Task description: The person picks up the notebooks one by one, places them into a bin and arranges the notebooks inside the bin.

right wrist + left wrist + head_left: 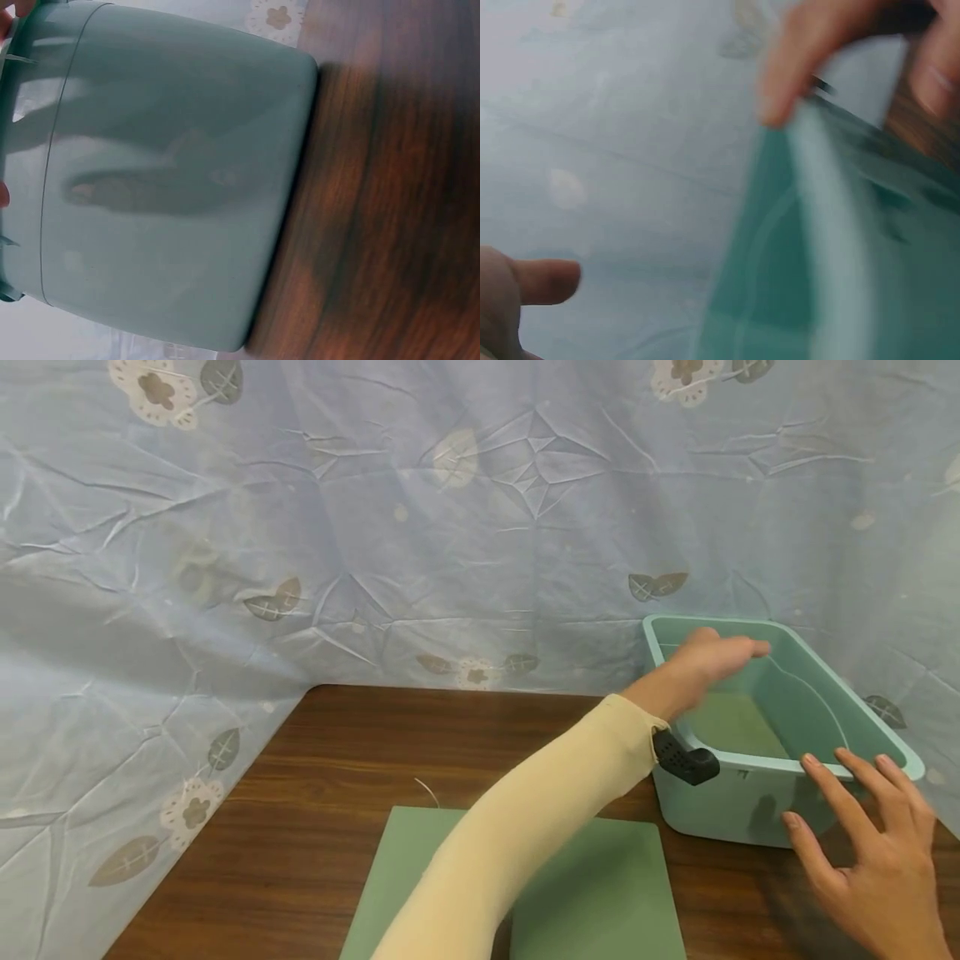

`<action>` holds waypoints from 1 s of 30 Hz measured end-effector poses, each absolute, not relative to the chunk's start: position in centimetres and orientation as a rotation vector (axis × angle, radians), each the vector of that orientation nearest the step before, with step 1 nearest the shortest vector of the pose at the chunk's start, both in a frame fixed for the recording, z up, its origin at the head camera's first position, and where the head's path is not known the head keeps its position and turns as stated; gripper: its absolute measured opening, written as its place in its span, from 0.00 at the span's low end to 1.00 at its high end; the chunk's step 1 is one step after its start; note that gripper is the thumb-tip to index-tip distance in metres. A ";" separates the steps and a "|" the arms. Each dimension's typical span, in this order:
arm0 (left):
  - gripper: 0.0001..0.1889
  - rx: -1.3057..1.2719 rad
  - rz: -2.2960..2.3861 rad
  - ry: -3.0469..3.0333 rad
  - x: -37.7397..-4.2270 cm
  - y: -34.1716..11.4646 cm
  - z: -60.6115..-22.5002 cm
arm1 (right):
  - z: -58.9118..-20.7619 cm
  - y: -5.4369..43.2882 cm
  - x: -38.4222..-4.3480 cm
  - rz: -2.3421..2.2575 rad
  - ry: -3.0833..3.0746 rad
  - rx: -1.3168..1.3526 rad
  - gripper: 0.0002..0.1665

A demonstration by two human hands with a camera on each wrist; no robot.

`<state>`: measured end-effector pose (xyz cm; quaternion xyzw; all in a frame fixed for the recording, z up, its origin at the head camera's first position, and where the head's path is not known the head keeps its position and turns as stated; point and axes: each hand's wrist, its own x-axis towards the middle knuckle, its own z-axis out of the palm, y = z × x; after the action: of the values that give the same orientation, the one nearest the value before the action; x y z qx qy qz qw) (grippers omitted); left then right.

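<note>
the green bin (723,806) stands at frame right; the right hand (879,847) spreads its fingers at the near rim, the left hand (708,662) above, grip unclear. probably positioning it; next needs steady contact.

Noted L hand (708,664) over grn bin (727,806), directed R. Found R hand (877,852) w/ spread fingers (840,797) at bin's near rim (750,757). Logged cream sleeve (532,802) & blk strap (686,760) on L arm (652,693), above flat grn item (600,885) on brn wood tbl (292,818). Saw white strand (427,790) by item's far edge, plus floral curtain (450,543) behind.
</note>
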<state>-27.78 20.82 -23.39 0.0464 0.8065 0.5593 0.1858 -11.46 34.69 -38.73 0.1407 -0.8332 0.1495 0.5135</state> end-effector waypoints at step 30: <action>0.40 0.874 1.148 2.785 -26.4 8.9 -23.5 | -39.4 34.9 -11.6 0.372 -2.040 0.292 0.45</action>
<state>-26.44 8.93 -23.48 0.2787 0.8879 0.3660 0.0026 -11.64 34.91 -39.43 0.1207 -0.8435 0.1537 0.5004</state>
